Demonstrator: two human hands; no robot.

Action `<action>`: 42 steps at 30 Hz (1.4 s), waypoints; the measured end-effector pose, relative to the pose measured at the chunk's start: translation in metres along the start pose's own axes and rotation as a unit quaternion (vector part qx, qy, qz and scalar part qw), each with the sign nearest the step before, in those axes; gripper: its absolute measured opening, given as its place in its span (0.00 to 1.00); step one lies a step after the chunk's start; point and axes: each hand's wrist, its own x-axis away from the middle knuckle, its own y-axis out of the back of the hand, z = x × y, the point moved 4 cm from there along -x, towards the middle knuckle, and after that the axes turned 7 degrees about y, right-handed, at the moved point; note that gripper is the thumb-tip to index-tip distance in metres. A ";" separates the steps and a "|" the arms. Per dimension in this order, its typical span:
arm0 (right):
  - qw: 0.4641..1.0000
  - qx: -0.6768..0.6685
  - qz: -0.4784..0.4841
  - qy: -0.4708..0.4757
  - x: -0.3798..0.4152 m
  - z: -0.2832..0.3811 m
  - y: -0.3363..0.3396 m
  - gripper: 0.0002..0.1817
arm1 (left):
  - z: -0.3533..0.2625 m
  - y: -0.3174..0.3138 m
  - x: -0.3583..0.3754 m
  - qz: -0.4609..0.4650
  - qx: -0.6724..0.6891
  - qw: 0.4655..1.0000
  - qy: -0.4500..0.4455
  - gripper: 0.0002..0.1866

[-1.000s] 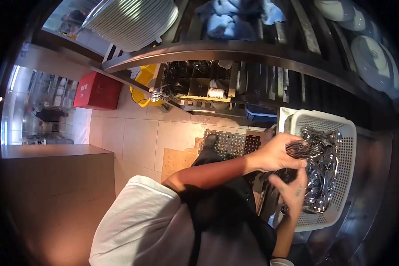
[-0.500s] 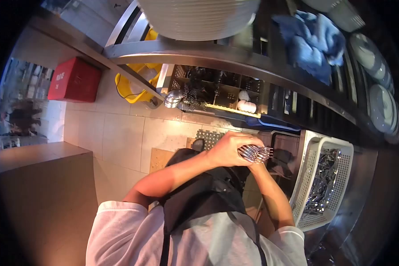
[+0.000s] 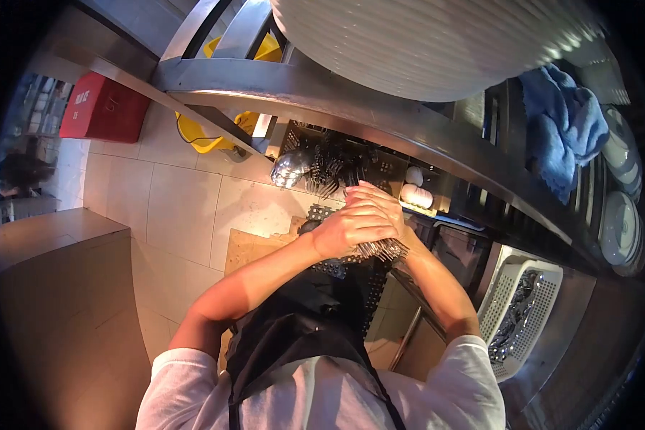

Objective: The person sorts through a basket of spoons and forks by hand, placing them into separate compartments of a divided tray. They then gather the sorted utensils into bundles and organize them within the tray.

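The left hand (image 3: pixel 347 229) is clamped on a bundle of forks (image 3: pixel 381 249), the right hand (image 3: pixel 374 201) closed over it. At twelve o'clock the cutlery caddy (image 3: pixel 337 161) already holds forks; at four o'clock the white basket (image 3: pixel 519 315) holds unsorted cutlery.
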 end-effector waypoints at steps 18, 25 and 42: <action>0.999 -0.022 0.025 0.003 0.007 -0.045 -0.009 0.15 | 0.035 0.002 0.002 -0.011 -0.009 0.998 0.056 0.19; 0.991 -0.116 0.000 -0.060 -0.006 -0.048 -0.009 0.15 | 0.036 0.007 -0.005 -0.055 -0.010 0.994 0.090 0.19; 0.994 -0.093 0.056 -0.034 0.005 -0.074 -0.009 0.18 | 0.046 0.001 -0.008 -0.066 -0.089 0.985 0.132 0.17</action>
